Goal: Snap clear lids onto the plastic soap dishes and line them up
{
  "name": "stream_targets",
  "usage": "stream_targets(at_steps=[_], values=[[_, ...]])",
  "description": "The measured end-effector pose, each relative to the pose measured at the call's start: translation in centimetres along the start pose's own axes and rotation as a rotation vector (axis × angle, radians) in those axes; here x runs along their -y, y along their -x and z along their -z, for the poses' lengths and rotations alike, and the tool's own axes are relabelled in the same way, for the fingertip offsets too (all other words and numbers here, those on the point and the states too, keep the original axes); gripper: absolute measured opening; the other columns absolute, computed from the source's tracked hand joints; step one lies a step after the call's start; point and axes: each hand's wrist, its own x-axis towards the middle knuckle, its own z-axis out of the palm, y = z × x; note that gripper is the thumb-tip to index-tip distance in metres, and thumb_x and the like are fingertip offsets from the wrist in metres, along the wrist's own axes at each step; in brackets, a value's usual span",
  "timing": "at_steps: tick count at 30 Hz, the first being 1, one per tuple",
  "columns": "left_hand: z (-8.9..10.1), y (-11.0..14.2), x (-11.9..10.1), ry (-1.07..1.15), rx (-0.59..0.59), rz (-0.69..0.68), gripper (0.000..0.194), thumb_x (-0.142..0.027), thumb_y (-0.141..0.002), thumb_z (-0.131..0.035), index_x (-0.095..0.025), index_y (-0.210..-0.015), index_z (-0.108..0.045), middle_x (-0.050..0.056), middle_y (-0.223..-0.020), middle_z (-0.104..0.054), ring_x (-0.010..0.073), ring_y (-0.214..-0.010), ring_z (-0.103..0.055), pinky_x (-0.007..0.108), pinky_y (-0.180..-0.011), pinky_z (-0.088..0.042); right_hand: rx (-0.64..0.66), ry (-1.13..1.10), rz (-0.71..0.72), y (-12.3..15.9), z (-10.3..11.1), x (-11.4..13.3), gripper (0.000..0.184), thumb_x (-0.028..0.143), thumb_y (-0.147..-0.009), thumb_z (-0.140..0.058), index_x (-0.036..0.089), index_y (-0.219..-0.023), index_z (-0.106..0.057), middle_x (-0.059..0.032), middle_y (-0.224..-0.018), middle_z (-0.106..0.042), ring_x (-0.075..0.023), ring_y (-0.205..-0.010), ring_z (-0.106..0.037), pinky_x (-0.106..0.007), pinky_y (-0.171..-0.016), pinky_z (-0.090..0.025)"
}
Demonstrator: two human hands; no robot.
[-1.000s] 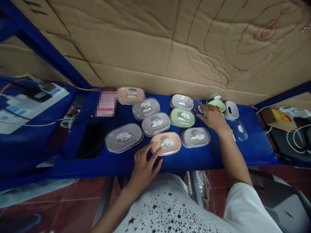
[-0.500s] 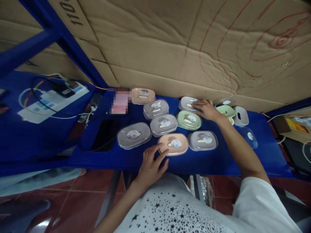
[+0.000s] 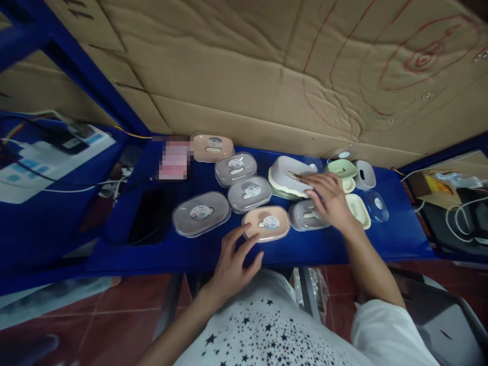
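My right hand [image 3: 326,195] reaches in from the right, its fingers closed at the slot of a pale grey oval box [image 3: 284,173]. A cream scalloped edge shows under this box, which looks lifted over the spot of the green box. My left hand [image 3: 238,262] has its fingers spread, with fingertips at the near left edge of a peach oval box [image 3: 280,221]. A grey lidded box [image 3: 301,216] lies partly under my right hand. To the left sit more grey boxes with clear lids and round labels, one of them a grey box [image 3: 202,213].
A clear lid [image 3: 313,162] lies behind the lifted box. On the right are a green piece [image 3: 340,168], a cream tray [image 3: 359,211] and another clear lid [image 3: 375,207]. A black phone [image 3: 148,216] and a power strip [image 3: 57,162] are at left. Cardboard [image 3: 229,76] walls the back.
My right hand has come nearer and brought the grey box up and forward over the green one. A clear lid now shows behind it. My left hand stays at the peach box. The view has shifted.
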Motion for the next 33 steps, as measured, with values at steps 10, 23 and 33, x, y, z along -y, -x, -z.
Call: stream_targets(at_steps=[10, 23, 33], values=[[-1.8, -3.2, -0.4, 0.328, -0.017, 0.281, 0.084, -0.041, -0.101, -0.075, -0.035, -0.17, -0.028, 0.017, -0.177, -0.032, 0.0357, -0.164, -0.038, 0.054, -0.124, -0.051, 0.003, -0.297, 0.071, 4.9, -4.0, 7.9, 0.035, 0.031, -0.115, -0.046, 0.026, -0.148, -0.056, -0.011, -0.141, -0.075, -0.0262, -0.138, -0.067, -0.055, -0.124, -0.04], [-1.2, -5.6, -0.5, -0.185, 0.157, -0.056, 0.049, -0.034, -0.097, -0.08, -0.027, -0.141, -0.06, 0.02, -0.163, -0.049, 0.0396, -0.149, -0.054, 0.058, -0.115, -0.053, -0.368, -0.337, -0.23, 5.8, -8.1, 8.2, 0.036, 0.028, -0.114, -0.044, 0.028, -0.146, -0.058, -0.0105, -0.136, -0.074, -0.0284, -0.131, -0.069, -0.052, -0.11, -0.053], [-1.3, -8.8, 0.7, -0.067, 0.2, -0.038, 0.014, -0.019, -0.101, -0.07, -0.025, -0.113, -0.064, 0.013, -0.164, -0.053, 0.0289, -0.144, -0.063, 0.046, -0.114, -0.059, -0.609, -0.173, -0.298, 7.7, -6.9, 7.3, 0.038, 0.032, -0.114, -0.042, 0.03, -0.149, -0.058, -0.0094, -0.132, -0.076, -0.0288, -0.131, -0.069, -0.053, -0.113, -0.051]])
